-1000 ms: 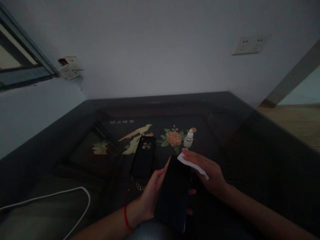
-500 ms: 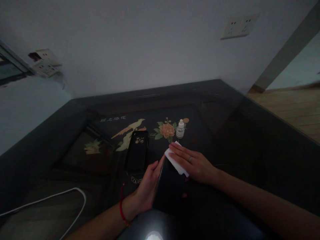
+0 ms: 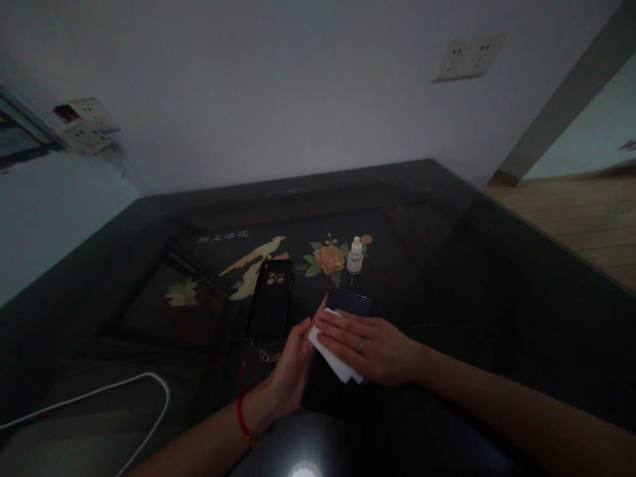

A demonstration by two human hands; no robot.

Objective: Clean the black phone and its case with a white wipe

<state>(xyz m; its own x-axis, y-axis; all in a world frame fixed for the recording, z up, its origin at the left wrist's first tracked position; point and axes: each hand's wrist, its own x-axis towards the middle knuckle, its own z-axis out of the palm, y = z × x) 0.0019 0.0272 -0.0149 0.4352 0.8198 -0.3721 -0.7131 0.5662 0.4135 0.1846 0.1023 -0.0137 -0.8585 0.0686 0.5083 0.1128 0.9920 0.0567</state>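
Note:
A dark smartphone (image 3: 350, 303) rests in my left hand (image 3: 293, 374), whose fingers wrap its left side. My right hand (image 3: 372, 346) presses a folded white cloth or tissue (image 3: 332, 358) flat against the middle of the phone's face; its fingers lie close together over it. The phone's top end shows beyond the fingers, while its lower part fades into the dark table. Left of the phone lies a black phone case (image 3: 271, 305), open side up, with a chain strap (image 3: 269, 356) at its lower end. Past the phone stands a small clear dropper bottle (image 3: 355, 257) with a white cap.
The glossy black table (image 3: 447, 265) carries painted birds and flowers. A white cable (image 3: 124, 382) curves across its left front. Behind it is a wall with a double socket (image 3: 468, 57) at right and more sockets (image 3: 92, 126) at left.
My right hand has slid the white cloth down and left along the phone, uncovering its top end. My left hand keeps its hold. The view has shifted slightly.

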